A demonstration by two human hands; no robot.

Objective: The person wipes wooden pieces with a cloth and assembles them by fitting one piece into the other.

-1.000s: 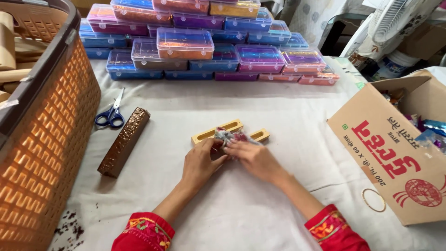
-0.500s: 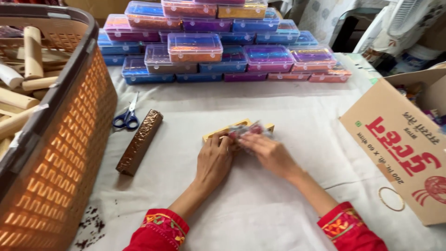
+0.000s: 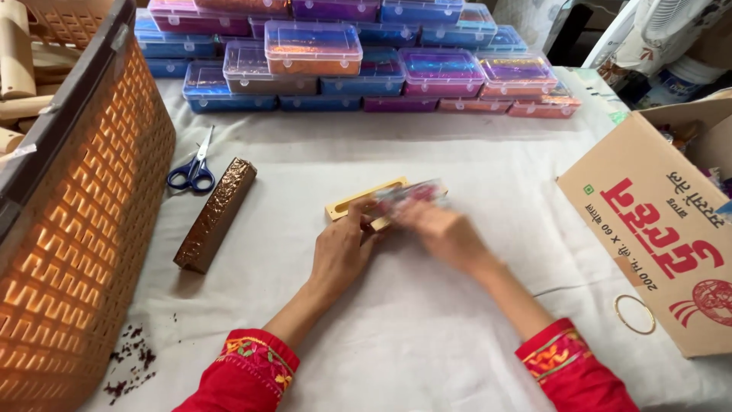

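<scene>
At the centre of the frame the left hand (image 3: 341, 255) rests its fingers on the near edge of a flat tan frame (image 3: 364, 200) on the white tabletop (image 3: 427, 336), while the blurred right hand (image 3: 442, 233) holds a shiny packet (image 3: 408, 192) over the frame's right end; whether either grip is pinched tight I cannot tell. Left of them lie a brown embossed bar (image 3: 215, 214) and blue scissors (image 3: 194, 166), with an orange basket (image 3: 84, 221) at far left, stacked coloured boxes (image 3: 358, 61) along the top and a carton (image 3: 663, 229) at right.
</scene>
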